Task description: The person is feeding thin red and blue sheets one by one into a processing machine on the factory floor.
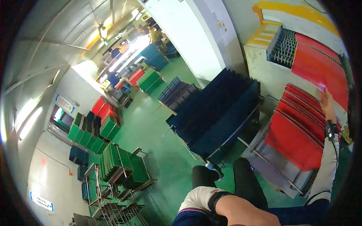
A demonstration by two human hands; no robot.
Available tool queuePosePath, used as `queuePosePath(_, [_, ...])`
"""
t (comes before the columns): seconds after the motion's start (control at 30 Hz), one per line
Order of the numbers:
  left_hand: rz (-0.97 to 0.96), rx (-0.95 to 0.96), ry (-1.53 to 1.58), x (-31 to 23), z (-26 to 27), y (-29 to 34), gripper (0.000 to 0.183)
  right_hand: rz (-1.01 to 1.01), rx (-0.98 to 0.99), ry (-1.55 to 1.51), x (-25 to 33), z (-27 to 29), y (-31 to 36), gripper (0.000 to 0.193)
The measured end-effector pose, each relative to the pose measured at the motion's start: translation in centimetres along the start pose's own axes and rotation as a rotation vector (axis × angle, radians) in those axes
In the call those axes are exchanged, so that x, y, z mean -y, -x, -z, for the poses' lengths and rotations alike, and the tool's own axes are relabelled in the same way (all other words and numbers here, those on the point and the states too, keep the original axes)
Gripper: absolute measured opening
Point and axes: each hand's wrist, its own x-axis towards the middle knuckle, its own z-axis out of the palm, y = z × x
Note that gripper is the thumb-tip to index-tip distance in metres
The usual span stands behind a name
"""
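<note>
At the right, my right hand (326, 101) reaches up to the lower edge of a flat red panel (316, 69). Its fingertips are at that edge and seem to pinch it. The panel lies on a pale machine (257, 51) whose bed has rows of small rollers (283, 47). Below my right forearm, several red panels (292, 137) stand on edge in a grey slotted rack (269, 165). My left hand (245, 211) is very close at the bottom, bent across in front of my body; its fingers are out of sight.
A cart of dark blue panels (222, 116) stands ahead, beside a tall white cabinet (188, 34). Racks of green panels (117, 162) line the left, with metal frames (120, 213) nearer. Farther back are red and green stacks (150, 80) and people (156, 36) at a lit bench.
</note>
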Motion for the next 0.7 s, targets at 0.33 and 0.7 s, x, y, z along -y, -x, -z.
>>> queuePosePath(0.33, [-0.005,0.018,0.009,-0.6,-0.5,0.6,0.019,-0.019,-0.054,0.118,0.4,-0.5,1.7,0.037])
queuePosePath(0.7, [-0.017,0.049,0.011,-1.7,-2.0,1.3,0.018,-0.032,0.017,0.066,-0.2,1.8,2.4,0.037])
